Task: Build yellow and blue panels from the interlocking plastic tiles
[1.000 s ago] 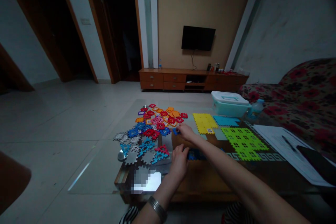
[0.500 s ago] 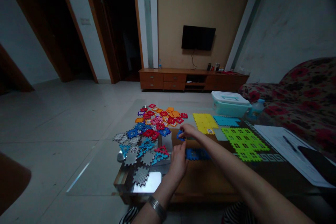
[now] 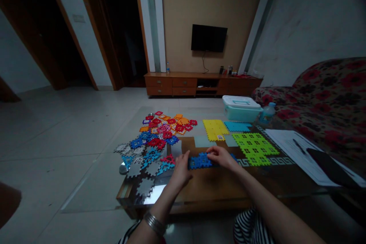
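A strip of interlocking blue plastic puzzle pieces (image 3: 200,161) lies on the glass-topped coffee table (image 3: 137,194). My left hand (image 3: 180,168) grips its left end, and my right hand (image 3: 220,156) lies over its right part, hiding some of it. A loose pile of multicoloured pieces (image 3: 157,137) spreads to the left of my hands. Beyond them are an assembled yellow panel (image 3: 215,129), a cyan panel (image 3: 237,126) and a lime green panel (image 3: 254,148).
A pale teal plastic box (image 3: 241,109) and a water bottle (image 3: 267,113) stand at the table's far right corner. Papers (image 3: 294,156) and a black flat object (image 3: 328,167) lie at the right. A floral sofa (image 3: 328,95) runs alongside.
The small blue piece that my right hand held has come down to the blue strip. Both hands now meet on the strip. The whole view has shifted slightly.
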Demonstrator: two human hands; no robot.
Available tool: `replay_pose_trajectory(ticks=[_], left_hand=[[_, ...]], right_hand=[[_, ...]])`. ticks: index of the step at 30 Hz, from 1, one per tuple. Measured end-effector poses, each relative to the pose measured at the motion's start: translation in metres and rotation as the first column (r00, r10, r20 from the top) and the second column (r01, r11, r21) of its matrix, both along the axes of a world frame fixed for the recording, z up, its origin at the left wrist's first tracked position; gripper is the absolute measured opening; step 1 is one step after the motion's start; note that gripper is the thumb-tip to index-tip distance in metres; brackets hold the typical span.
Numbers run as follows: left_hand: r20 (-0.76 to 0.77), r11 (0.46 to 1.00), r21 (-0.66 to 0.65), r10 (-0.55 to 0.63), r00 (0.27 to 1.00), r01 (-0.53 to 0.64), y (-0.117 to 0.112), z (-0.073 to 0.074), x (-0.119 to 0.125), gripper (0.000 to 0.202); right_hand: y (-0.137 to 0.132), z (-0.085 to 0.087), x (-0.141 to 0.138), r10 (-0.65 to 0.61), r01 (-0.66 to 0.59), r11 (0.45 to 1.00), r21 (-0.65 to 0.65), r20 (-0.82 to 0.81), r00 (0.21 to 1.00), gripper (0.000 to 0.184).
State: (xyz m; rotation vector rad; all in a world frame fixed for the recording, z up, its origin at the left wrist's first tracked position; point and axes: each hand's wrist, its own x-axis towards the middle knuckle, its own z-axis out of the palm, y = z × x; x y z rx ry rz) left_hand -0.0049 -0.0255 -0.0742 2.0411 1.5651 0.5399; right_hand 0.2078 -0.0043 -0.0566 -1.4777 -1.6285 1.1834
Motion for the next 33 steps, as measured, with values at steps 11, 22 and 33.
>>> replay_pose_trajectory(ticks=[11,22,33], left_hand=[[0.016,0.966,-0.152,-0.21,0.977,0.21,0.004,0.021,-0.028,0.089],[-0.128,0.981,-0.08,-0.188,0.974,0.179,-0.004,0.024,-0.017,0.058],[-0.244,0.986,-0.124,-0.139,0.96,0.111,0.0,0.03,-0.006,0.069]], right_hand=[[-0.026,-0.003,-0.049,0.084,-0.126,0.986,0.107,0.333,0.939,0.016],[-0.042,0.025,-0.061,0.057,-0.178,0.978,0.108,0.684,0.727,0.014],[-0.037,0.02,-0.066,0.03,-0.156,0.982,0.108,0.725,0.688,0.006]])
